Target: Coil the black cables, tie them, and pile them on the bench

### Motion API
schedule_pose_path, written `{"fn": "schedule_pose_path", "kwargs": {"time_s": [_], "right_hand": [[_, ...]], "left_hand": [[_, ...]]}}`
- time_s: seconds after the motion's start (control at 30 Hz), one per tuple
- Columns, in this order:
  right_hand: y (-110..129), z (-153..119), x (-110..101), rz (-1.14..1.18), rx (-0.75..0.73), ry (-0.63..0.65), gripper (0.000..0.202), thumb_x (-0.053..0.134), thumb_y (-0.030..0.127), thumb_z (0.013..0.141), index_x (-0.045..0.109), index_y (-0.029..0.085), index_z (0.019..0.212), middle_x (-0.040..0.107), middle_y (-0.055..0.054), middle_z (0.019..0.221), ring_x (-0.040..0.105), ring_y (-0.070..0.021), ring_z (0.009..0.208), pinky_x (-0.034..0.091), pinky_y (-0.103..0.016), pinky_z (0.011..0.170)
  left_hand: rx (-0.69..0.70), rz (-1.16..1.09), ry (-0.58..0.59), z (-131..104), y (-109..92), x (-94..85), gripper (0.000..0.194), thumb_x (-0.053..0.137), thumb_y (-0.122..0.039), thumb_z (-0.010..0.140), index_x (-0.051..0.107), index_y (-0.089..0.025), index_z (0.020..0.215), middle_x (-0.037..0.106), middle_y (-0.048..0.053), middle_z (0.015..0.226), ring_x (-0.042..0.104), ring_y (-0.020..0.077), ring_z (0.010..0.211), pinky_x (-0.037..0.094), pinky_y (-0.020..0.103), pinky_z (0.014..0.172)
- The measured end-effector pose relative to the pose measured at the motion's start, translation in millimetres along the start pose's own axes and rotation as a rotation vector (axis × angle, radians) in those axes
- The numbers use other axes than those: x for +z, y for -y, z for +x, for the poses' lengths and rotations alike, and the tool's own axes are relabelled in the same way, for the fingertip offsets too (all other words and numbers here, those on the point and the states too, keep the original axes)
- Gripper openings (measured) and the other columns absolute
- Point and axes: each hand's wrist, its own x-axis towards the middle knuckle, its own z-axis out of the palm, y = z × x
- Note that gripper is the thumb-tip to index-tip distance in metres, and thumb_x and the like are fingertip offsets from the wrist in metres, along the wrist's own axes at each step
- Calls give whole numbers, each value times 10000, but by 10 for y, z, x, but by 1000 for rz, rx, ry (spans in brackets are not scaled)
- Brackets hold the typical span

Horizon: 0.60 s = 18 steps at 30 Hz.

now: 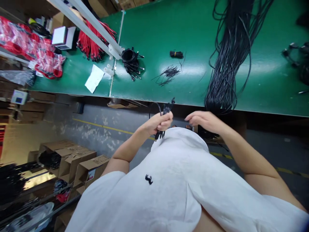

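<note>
Close in front of my body, my left hand [158, 123] is closed round a folded black cable [167, 109]. Its loops and ends stick out above and below the fist, and one strand curves off to the left. My right hand [202, 120] is apart from the cable, fingers stretched toward it, and nothing shows in them. On the green bench [190, 87] beyond lie a pile of short black ties [170, 71] and a small black bundle with a yellow band [176, 54]. Coiled black cables with metal plugs [131, 61] rest further left.
A long heap of black cables [225, 74] reaches the bench's front edge on the right. White posts [96, 24] cross above the left part, near red cables [93, 40], a white paper [94, 78] and bagged red items [45, 58]. Cardboard boxes [79, 167] stand at lower left.
</note>
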Motion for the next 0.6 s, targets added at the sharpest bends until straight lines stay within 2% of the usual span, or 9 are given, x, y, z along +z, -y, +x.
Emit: {"fn": "schedule_pose_path", "kwargs": {"time_s": [0.07, 0.1, 0.2, 0.33, 0.4, 0.47, 0.5, 0.53, 0.6], "right_hand": [[95, 135, 344, 343, 14, 218, 479, 558, 645, 855, 693, 196, 949, 694, -68, 973, 631, -210, 959, 517, -351, 856], [120, 200, 485, 517, 42, 231, 498, 569, 668, 841, 682, 195, 946, 695, -64, 968, 635, -208, 971, 521, -351, 866], [122, 308, 704, 947, 142, 45, 435, 696, 620, 779, 617, 198, 845, 675, -30, 849, 651, -171, 868, 538, -326, 838], [86, 143, 682, 1117, 77, -122, 438, 708, 602, 792, 527, 203, 791, 569, 33, 666, 591, -122, 623, 545, -294, 658], [93, 2, 670, 1077, 44, -148, 476, 669, 662, 794, 556, 206, 874, 593, 19, 708, 592, -134, 614, 521, -286, 573], [100, -104, 649, 1033, 27, -212, 480, 703, 640, 776, 587, 205, 943, 600, 11, 734, 611, -139, 664, 533, -291, 624], [97, -144, 608, 1023, 21, -268, 451, 731, 597, 774, 595, 205, 950, 577, 23, 712, 605, -127, 670, 543, -295, 689], [88, -183, 535, 1022, 20, -336, 410, 751, 549, 774, 594, 206, 934, 539, 41, 682, 582, -107, 648, 544, -296, 751], [61, -296, 263, 1030, 22, -498, 356, 768, 484, 776, 565, 206, 870, 433, 80, 625, 475, -60, 540, 542, -287, 780]], "left_hand": [[-70, 261, 55, 111, 101, 83, 395, 764, -475, 762, 517, -167, 760, 434, -83, 515, 306, 19, 360, 215, 135, 347], [-99, 386, 95, 157, 148, 108, 371, 748, -464, 774, 532, -162, 768, 475, -65, 542, 357, 31, 392, 256, 145, 371], [-105, 651, 223, 264, 249, 111, 262, 649, -405, 846, 573, -157, 813, 541, -30, 615, 450, 69, 494, 374, 192, 477], [52, 891, 274, 412, 286, 29, 205, 552, -342, 890, 581, -164, 792, 555, -8, 658, 503, 109, 606, 430, 240, 598], [67, 886, 416, 524, 295, 14, 212, 522, -351, 907, 599, -164, 844, 550, -9, 659, 498, 115, 605, 439, 247, 603], [24, 875, 607, 668, 313, 48, 259, 489, -383, 927, 617, -160, 901, 578, 3, 676, 527, 130, 612, 476, 270, 623], [25, 904, 649, 747, 324, 85, 278, 485, -398, 930, 627, -158, 924, 614, 23, 718, 569, 149, 654, 507, 296, 665], [66, 952, 639, 827, 331, 131, 286, 501, -406, 924, 638, -158, 959, 661, 55, 804, 620, 182, 745, 534, 336, 743], [246, 1045, 505, 982, 325, 226, 318, 573, -394, 887, 640, -166, 1097, 689, 128, 1104, 640, 263, 1050, 506, 432, 967]]}}
